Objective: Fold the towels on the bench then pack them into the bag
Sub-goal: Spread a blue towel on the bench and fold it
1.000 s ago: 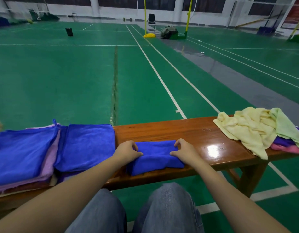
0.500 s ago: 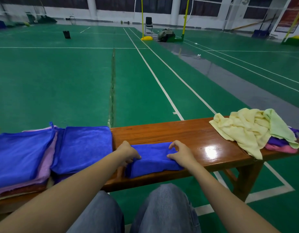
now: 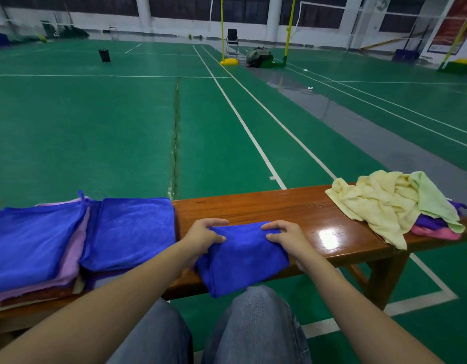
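Hands first: the left hand [image 3: 204, 236] pinches the far left corner of a folded blue towel [image 3: 244, 261] between thumb and curled fingers, and the right hand [image 3: 287, 237] pinches the far right corner the same way. The towel lies on the middle of the wooden bench [image 3: 266, 206], its near end drooping over the front edge above the person's knees [image 3: 258, 324]. Just left of it sit 2 stacks of folded towels: the nearer stack [image 3: 132, 232] topped in blue, the farther stack [image 3: 30, 245] blue over lilac. Well apart, at the bench's right end, lies a loose heap: a pale yellow towel [image 3: 379, 203] on top, a light green towel [image 3: 432, 200] beside it, a purple towel [image 3: 427, 222] and a pink towel [image 3: 434, 232] beneath. Green court floor [image 3: 95, 140] lies beyond.
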The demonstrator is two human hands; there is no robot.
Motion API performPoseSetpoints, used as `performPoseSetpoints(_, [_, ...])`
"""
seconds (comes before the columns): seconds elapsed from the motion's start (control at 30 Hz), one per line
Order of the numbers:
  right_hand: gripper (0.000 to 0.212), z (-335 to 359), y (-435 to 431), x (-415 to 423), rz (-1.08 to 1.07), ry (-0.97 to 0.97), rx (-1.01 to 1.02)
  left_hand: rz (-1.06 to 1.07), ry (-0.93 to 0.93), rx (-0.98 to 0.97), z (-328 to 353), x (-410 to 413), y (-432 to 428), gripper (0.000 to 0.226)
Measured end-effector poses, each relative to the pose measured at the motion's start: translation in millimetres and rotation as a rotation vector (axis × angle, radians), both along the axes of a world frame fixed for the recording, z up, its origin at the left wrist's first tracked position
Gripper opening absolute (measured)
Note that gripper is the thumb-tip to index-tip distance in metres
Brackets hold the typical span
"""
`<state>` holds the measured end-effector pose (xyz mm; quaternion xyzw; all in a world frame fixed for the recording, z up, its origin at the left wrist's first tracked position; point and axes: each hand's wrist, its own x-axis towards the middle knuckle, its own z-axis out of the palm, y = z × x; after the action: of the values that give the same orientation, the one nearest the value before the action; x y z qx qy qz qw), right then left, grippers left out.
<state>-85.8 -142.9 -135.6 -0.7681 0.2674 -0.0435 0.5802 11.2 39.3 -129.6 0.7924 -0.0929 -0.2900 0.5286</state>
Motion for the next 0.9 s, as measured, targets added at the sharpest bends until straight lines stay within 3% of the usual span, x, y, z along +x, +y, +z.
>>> performPoseSetpoints(0.07, [0.021,7.1,-1.2,-1.5,-0.003,-0.029,0.041,-0.011,0.007,-0.039,10.9,2.4,1.9,0.035])
performPoseSetpoints(0.27, [0.025,39.6,-10.6,9.3,-0.033,-0.187,0.112,-0.039,-0.018,-0.190,47.5,20.4,1.9,0.049])
performPoseSetpoints(0.4, [0.039,66.1,-17.9,26.6,-0.035,-0.316,0.131,-0.011,-0.133,-0.191,79.7,33.5,-4.4,0.028])
performPoseSetpoints(0.7, [0.036,120.8,-24.6,58.0,-0.108,-0.647,0.095,0.085,-0.338,-0.476,128.7,62.6,-23.1,0.034])
performPoseSetpoints(0.9, [0.036,78.8,-18.5,30.9,-0.133,-0.550,0.107,0.066,-0.211,-0.430,80.7,35.9,-10.9,0.048])
